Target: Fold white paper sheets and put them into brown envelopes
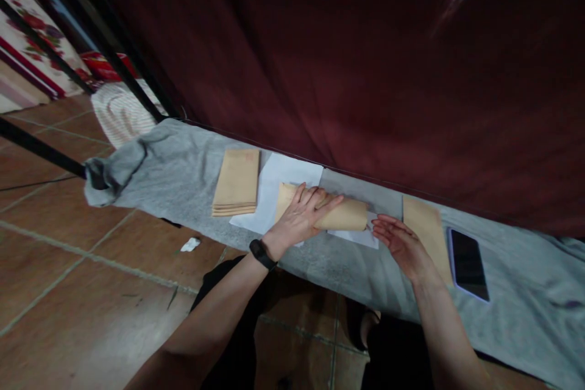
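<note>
My left hand (299, 216), with a black band on the wrist, lies over a brown paper envelope (350, 213) and grips it, thumb stretched along its front. The envelope bulges in a curve, and its right end faces my right hand (402, 244). That hand is open, palm partly turned up, with its fingertips close to the envelope's end; whether they touch anything there I cannot tell. White paper (290, 166) lies beneath and behind the envelope, and another white piece (361, 239) shows under its right part.
Left on the grey cloth (183, 158) sits a stack of brown envelopes (237, 180). To the right lie another brown envelope (427, 231) and a phone (469, 265). A dark red curtain (342, 73) hangs behind. Crumpled white tissue (191, 244) is on the tiled floor.
</note>
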Tool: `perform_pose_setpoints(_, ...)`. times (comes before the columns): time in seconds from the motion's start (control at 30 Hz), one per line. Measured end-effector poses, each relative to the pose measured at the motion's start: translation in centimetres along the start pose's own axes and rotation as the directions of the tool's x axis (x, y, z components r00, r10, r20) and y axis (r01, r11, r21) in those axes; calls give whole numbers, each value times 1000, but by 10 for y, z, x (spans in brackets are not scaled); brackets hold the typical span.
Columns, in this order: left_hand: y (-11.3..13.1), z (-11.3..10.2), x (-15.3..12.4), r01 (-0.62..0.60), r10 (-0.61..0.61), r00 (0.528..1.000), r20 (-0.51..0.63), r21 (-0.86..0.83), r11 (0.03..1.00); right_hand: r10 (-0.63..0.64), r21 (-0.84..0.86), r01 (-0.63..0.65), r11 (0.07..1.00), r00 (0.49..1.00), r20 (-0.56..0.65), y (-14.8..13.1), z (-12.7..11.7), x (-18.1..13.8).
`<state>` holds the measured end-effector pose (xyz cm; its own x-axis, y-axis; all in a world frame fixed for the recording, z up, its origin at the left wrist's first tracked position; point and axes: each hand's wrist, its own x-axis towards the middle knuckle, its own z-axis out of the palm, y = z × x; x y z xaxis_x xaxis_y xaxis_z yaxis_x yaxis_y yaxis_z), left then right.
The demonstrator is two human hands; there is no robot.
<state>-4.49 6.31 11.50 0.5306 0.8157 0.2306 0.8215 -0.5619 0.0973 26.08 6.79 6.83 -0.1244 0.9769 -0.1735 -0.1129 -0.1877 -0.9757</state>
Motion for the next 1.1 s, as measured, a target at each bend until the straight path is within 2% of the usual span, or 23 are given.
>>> perform_pose_setpoints(0.07, -6, 2, 2, 60, -59, 998, -31, 40, 997, -100, -182, 77, 980, 988, -119, 9, 1, 8)
perform_pose_setpoints(0.13, -11, 6, 4, 113, -109, 993, -53, 67, 991, -249, -463, 157, 872, 958, -144, 23, 7, 13)
perform_pose_setpoints(0.2, -15, 11, 6, 175, -169, 983, -71, 90, 980, -355, -685, 252, 684, 935, -11, 38, 17, 14)
perform_pose_setpoints(0.27, -19, 17, 7, 243, -235, 968, -83, 106, 964, -391, -798, 336, 501, 910, 138, 52, 31, 11)
perform_pose_setpoints(0.37, -25, 28, 7, 317, -311, 948, -68, 116, 941, -398, -886, 381, 263, 880, 260, 68, 51, 3)
perform_pose_setpoints(0.47, -31, 37, 7, 344, -343, 939, -30, 120, 931, -388, -925, 364, 109, 872, 298, 76, 60, -2)
perform_pose_setpoints(0.53, -35, 43, 7, 353, -355, 935, -2, 108, 929, -370, -936, 344, 78, 881, 293, 77, 61, -3)
perform_pose_setpoints(0.7, -44, 50, 8, 406, -410, 910, 64, 65, 912, -365, -957, 275, 89, 904, 225, 76, 59, 3)
perform_pose_setpoints(0.93, -47, 48, 11, 417, -418, 904, 93, 32, 909, -470, -984, 173, 48, 873, 130, 83, 63, 5)
perform_pose_setpoints(1.1, -51, 48, 11, 417, -418, 902, 105, 37, 908, -482, -994, 107, 24, 872, 83, 84, 55, 4)
